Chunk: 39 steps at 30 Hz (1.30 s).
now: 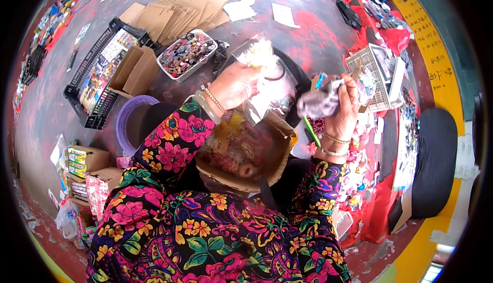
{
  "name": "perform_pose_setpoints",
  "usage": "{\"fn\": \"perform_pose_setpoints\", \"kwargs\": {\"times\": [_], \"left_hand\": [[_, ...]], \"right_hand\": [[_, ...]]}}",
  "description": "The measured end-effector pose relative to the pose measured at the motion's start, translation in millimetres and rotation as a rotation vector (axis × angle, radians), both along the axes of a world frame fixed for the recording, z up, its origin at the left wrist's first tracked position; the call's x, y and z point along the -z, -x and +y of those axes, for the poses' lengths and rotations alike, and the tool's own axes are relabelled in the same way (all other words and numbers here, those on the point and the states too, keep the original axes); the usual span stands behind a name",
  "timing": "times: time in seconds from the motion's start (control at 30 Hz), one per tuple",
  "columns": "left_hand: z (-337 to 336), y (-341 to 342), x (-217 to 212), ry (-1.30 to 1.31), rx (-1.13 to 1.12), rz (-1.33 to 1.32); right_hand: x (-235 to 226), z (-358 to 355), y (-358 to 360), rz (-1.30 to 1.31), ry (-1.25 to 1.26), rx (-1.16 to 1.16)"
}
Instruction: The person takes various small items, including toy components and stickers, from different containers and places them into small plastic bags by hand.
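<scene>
The left hand (237, 87) pinches a clear plastic bag (279, 90) toward one o'clock; the right hand (345, 109) grasps a crumpled greyish cloth item (318, 102) at two. The bag looks thin and slick — a loose pinch could let it slip, and glare hides whether anything would spill. The cloth item, gripped along its right side, might sag or drop onto the clutter (357, 172) below. A low sleeve (172, 142) could catch the open cardboard box (239, 182), just below centre toward six o'clock, and tip out its clear packets (240, 152). At eleven, a white basket (177, 77) is heaped with small multicoloured pieces; at ten, a black crate (93, 123) holds printed cards (110, 57). The purple basin (123, 129) at nine is partly dark inside — contents I cannot tell.
</scene>
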<state>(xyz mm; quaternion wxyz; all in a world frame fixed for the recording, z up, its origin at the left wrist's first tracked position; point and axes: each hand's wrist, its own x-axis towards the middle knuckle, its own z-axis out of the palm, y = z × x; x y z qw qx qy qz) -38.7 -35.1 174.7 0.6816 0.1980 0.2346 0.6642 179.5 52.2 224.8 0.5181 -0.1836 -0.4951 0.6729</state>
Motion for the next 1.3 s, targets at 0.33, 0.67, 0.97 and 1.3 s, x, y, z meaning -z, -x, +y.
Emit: {"fn": "perform_pose_setpoints", "kwargs": {"times": [0.33, 0.67, 0.97, 1.3], "left_hand": [[-1.2, -51.6, 32.0, -0.037, 0.209, 0.075], [-1.6, -49.2, 33.1, -0.069, 0.197, 0.889], [-2.4, -37.5, 29.4, -0.109, 0.248, 0.487], [-6.3, -49.2, 2.1, 0.199, 0.03, 0.006]], "right_hand": [[28.6, -31.5, 45.1, -0.983, -1.14, 0.301], [44.7, -10.4, 41.9, -0.874, -0.49, 0.203], [75.9, 30.5, 11.0, -0.78, -0.133, 0.196], [40.6, -26.6, 44.7, -0.96, -1.048, 0.238]]}}
